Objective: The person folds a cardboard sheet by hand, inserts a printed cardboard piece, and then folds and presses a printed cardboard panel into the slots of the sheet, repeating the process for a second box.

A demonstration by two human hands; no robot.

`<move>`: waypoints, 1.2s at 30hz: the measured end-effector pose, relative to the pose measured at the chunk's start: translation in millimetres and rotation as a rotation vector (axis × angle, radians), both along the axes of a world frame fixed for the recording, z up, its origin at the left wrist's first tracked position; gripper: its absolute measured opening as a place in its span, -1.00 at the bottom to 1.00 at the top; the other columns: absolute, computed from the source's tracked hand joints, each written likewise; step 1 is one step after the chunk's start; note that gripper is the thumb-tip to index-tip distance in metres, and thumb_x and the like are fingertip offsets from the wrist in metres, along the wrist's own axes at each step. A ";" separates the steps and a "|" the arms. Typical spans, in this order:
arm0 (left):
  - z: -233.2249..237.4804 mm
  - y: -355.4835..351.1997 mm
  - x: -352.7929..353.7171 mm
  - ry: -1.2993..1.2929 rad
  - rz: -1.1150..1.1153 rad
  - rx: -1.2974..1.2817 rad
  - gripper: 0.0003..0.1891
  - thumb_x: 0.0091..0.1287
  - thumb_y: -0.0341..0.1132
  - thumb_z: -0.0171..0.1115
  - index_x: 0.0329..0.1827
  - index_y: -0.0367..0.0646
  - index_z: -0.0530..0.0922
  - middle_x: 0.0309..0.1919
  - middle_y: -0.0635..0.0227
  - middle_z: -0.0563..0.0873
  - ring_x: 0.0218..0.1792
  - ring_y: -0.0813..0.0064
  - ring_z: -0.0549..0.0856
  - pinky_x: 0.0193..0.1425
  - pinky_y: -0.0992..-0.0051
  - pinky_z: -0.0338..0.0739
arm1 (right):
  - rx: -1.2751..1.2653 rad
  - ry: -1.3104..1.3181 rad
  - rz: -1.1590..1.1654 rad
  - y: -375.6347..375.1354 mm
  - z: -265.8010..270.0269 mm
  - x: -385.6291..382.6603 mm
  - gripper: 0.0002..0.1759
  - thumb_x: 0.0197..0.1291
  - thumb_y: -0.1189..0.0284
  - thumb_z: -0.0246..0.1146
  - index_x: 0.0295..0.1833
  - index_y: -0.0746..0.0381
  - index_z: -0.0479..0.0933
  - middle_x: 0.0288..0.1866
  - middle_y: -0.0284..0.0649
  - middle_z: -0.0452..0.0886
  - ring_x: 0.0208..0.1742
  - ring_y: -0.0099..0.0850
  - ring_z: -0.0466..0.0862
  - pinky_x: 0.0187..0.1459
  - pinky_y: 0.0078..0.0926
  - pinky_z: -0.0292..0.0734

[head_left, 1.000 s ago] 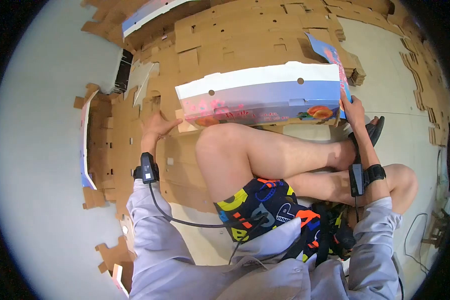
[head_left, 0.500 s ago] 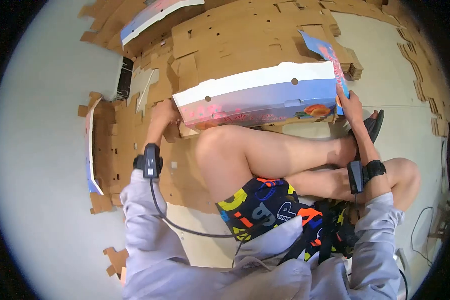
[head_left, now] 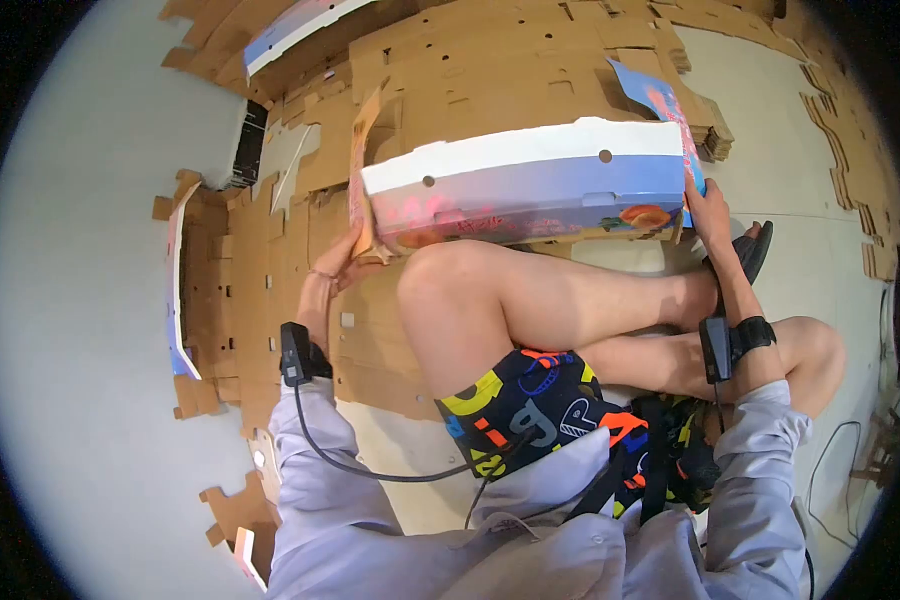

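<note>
Since half a second ago, the left hand [head_left: 335,265] has come lower and turned its fingers upward. Before, it was tucked against the left end of the printed box [head_left: 530,190]. Now it holds the lower part of a brown end flap [head_left: 360,175], which stands upright against that end; if the fingers go around the edge, I cannot tell. The right hand [head_left: 710,215] stays closed on the right end of the box, beside the blue end flap [head_left: 660,110] which rises there. The box lies on its long side over the raised knee [head_left: 450,290], with the white and blue face toward the camera. I judge that the left end is now being formed like the right one. Around them flat cardboard sheets [head_left: 500,70] cover the floor, and a sandal [head_left: 750,255] lies just below the right hand.
</note>
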State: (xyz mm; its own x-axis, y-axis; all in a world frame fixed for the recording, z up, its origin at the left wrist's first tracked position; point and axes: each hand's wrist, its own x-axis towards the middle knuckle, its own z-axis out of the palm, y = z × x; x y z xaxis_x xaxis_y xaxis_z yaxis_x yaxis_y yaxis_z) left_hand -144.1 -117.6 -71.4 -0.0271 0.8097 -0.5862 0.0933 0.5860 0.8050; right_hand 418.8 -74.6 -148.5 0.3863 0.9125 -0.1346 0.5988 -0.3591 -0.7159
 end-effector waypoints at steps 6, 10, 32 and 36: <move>-2.1 8.3 -2.7 -0.038 -0.068 -0.009 -0.41 0.37 0.09 0.05 0.16 -0.31 0.38 -0.03 0.17 0.63 -0.11 0.35 0.70 -0.16 0.39 0.71 | 0.032 0.011 -0.013 -1.6 -5.5 1.6 -0.06 0.01 -0.31 0.12 -0.02 0.48 0.48 -0.10 0.23 0.60 -0.01 -0.02 0.62 0.06 -0.28 0.42; -9.4 7.1 1.8 -0.067 0.012 0.067 -0.44 0.38 0.05 0.06 0.16 -0.31 0.39 -0.04 0.16 0.63 -0.11 0.35 0.70 -0.16 0.38 0.72 | -0.006 0.055 -0.003 0.7 -2.5 2.7 -0.02 -0.01 -0.33 0.12 0.02 0.49 0.47 -0.05 0.25 0.58 0.06 -0.02 0.59 0.12 -0.28 0.39; -70.8 -12.6 29.6 0.317 0.415 0.738 -0.57 0.49 -0.21 -0.15 0.33 -0.24 0.29 0.11 0.19 0.53 0.02 0.42 0.57 -0.06 0.50 0.54 | 0.045 0.251 -0.006 6.7 -18.5 15.0 -0.13 0.03 -0.26 0.17 -0.12 0.49 0.55 -0.17 0.07 0.64 -0.10 -0.25 0.63 0.01 -0.40 0.43; -37.0 -33.4 54.1 -0.034 0.329 0.769 -0.54 0.37 -0.34 -0.13 0.33 -0.26 0.33 0.16 0.16 0.49 0.12 0.39 0.53 0.09 0.46 0.48 | 0.075 0.226 -0.042 7.4 -19.3 13.2 -0.12 0.02 -0.27 0.18 -0.10 0.49 0.54 -0.16 0.09 0.63 -0.07 -0.23 0.62 0.03 -0.39 0.43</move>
